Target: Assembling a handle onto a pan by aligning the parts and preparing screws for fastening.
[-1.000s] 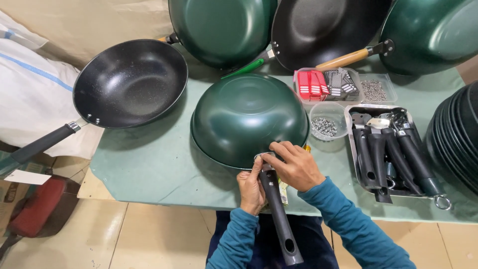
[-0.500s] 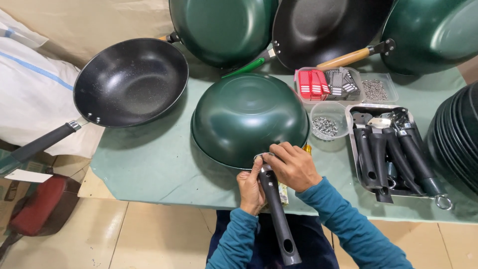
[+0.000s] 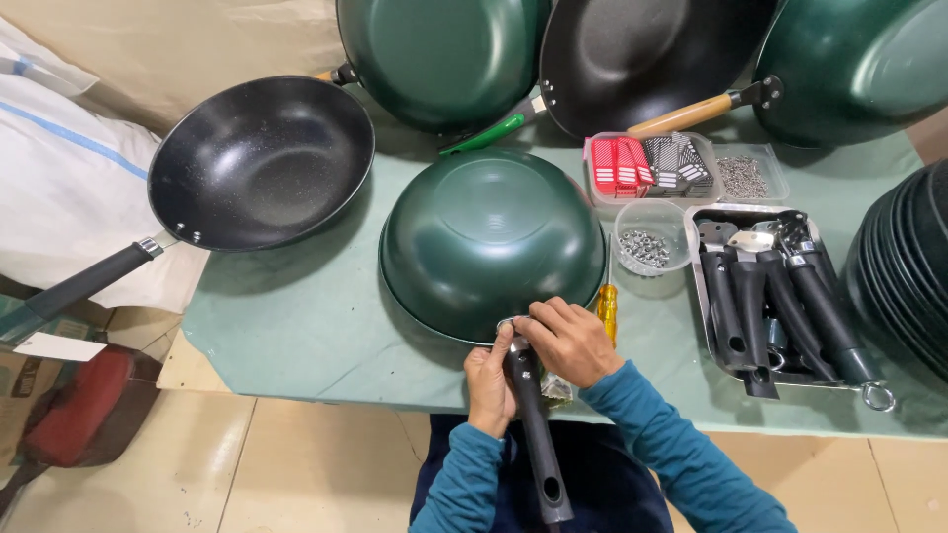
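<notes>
At counter edge: L hand closed round black handle; R hand fingers pinched at handle joint. Green pan upside down, glossy.

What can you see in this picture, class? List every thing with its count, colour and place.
Upturned wok: one, dark green, centre of table, bottom up.
Black handle: one, at the wok's near rim, reaching past the table edge.
Black wok: one, left on table, open side up.
Woks at the back: three, two green and one black, far edge.
Stacked pans: several, dark, right edge.
Metal tray: one, right, holding black handles.
Clear cup: one, holding small metal bits.
Screwdriver: one, yellow grip, beside the right hand.
Table cover: one, pale green.
Left hand: gripping the black handle.
Right hand: fingers at the handle's joint with the wok.
</notes>
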